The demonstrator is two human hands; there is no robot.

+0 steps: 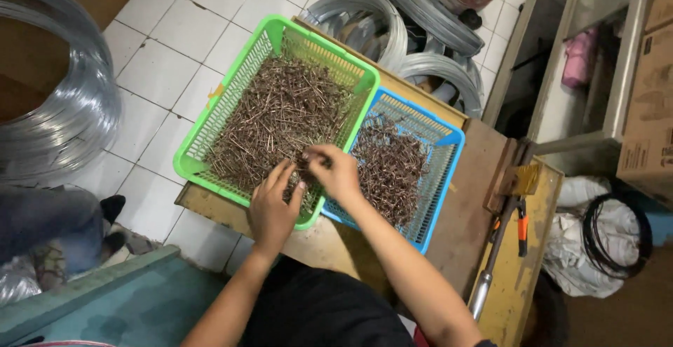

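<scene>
Two bare hands worked in a green plastic basket [231,94] heaped with thin brown nails [280,109], which sat on a wooden bench [463,214]. At the basket's near right corner, the right hand [336,172] pinched a small bunch of nails between fingertips and thumb, while the left hand [275,210], just beside it, lay palm down on the heap with fingers spread and dipped among the nails; whether it gripped any could not be told. Touching the green basket's right side was a blue basket [442,179], also holding nails. Farther right of the green basket, on a yellow plank [522,277], lay orange-handled pliers [520,226] and a long metal bar [491,270]. Beyond the green basket's far edge, coils of grey wire [392,31] rested on the white tiled floor [161,66]; another large coil [77,109] lay well to its left, above a second person's leg and shoe [63,224]
</scene>
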